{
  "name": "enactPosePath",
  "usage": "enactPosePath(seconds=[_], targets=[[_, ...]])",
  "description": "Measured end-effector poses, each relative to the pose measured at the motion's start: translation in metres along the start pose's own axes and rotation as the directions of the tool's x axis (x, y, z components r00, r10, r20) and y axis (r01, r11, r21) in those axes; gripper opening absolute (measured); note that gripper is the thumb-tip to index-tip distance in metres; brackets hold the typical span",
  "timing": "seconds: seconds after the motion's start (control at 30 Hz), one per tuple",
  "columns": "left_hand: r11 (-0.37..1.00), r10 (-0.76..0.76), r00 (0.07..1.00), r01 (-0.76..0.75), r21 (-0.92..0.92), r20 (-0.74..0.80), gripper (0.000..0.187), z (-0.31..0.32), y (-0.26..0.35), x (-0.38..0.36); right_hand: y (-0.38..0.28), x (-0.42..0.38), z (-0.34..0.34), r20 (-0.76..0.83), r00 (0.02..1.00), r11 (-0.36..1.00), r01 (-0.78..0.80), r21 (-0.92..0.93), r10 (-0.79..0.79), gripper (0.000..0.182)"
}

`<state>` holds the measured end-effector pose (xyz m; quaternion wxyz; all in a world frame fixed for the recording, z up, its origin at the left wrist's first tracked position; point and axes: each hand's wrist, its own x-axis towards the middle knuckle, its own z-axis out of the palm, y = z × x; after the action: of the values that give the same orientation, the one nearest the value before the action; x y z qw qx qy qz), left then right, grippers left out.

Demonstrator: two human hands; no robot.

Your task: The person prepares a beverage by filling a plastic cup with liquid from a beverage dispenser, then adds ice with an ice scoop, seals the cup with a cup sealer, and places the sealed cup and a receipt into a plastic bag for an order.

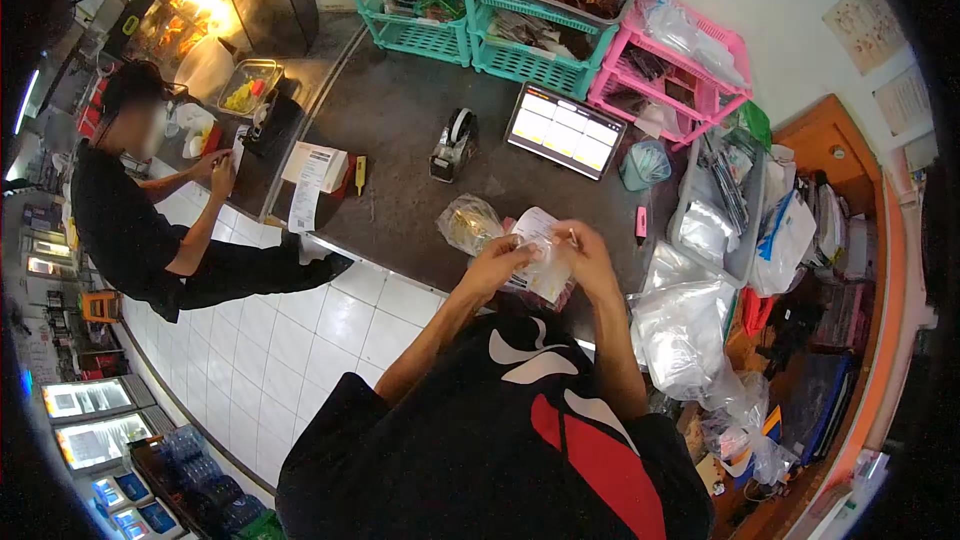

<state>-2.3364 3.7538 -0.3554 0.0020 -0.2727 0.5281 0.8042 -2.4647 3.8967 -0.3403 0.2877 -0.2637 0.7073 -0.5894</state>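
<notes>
Near the front edge of the counter, my left hand (497, 265) pinches the side of a clear plastic bag (548, 268). My right hand (588, 258) has its fingers closed on the bag's other side. A white paper slip (535, 224) with print on it shows at the bag, between my hands. Just left of them lies another clear plastic bag (469, 223) with yellowish contents. A tape dispenser (452, 148) stands farther back, and a pink highlighter (641, 224) lies to the right of my right hand.
A lit tablet (566, 130) and a plastic cup (645, 165) stand at the back, before teal racks (420, 37) and a pink rack (640, 90). Clear bags (680, 325) are piled at right. A person (135, 200) holds paper at left, near long receipts (312, 187) and a yellow marker (360, 175).
</notes>
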Motion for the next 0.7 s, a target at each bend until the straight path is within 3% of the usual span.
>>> enactPosePath(seconds=[0.03, 0.13, 0.27, 0.37, 0.43, 0.53, 0.63, 0.7], targets=[[1.000, -0.014, 1.000, 0.013, -0.016, -0.020, 0.022, 0.001, 0.001, 0.001, -0.006, -0.002, 0.000, -0.091, 0.977, 0.967, 0.175, -0.183, -0.194, 0.015], [0.986, -0.018, 0.997, 0.005, -0.166, -0.073, 0.022, 0.009, 0.000, 0.000, -0.039, -0.028, -0.005, -0.021, 0.972, 0.862, 0.197, -0.467, -0.234, 0.027], [0.984, 0.050, 0.997, -0.059, -0.167, -0.057, 0.019, 0.011, 0.003, -0.001, -0.051, -0.050, 0.017, -0.031, 0.966, 0.791, 0.191, -0.581, -0.255, 0.033], [0.986, 0.056, 0.997, -0.064, -0.153, -0.053, 0.021, 0.002, -0.004, -0.003, -0.042, -0.052, 0.022, -0.108, 0.912, 0.767, 0.264, -0.584, -0.396, 0.024], [0.993, 0.058, 0.998, -0.060, -0.105, -0.021, 0.024, -0.006, -0.013, 0.002, -0.040, -0.053, 0.027, -0.169, 0.923, 0.838, 0.222, -0.499, -0.345, 0.019], [0.964, 0.031, 0.997, -0.047, -0.262, -0.068, 0.030, -0.003, -0.013, 0.000, -0.040, -0.056, 0.025, -0.177, 0.939, 0.869, 0.188, -0.459, -0.296, 0.014], [0.951, -0.012, 0.989, -0.034, -0.307, -0.146, 0.034, 0.003, -0.008, -0.002, -0.039, -0.055, 0.028, -0.171, 0.942, 0.870, 0.183, -0.457, -0.288, 0.013], [0.973, 0.049, 0.996, -0.063, -0.221, -0.068, 0.033, -0.002, -0.011, -0.001, -0.035, -0.053, 0.030, -0.173, 0.940, 0.862, 0.184, -0.472, -0.295, 0.011]])
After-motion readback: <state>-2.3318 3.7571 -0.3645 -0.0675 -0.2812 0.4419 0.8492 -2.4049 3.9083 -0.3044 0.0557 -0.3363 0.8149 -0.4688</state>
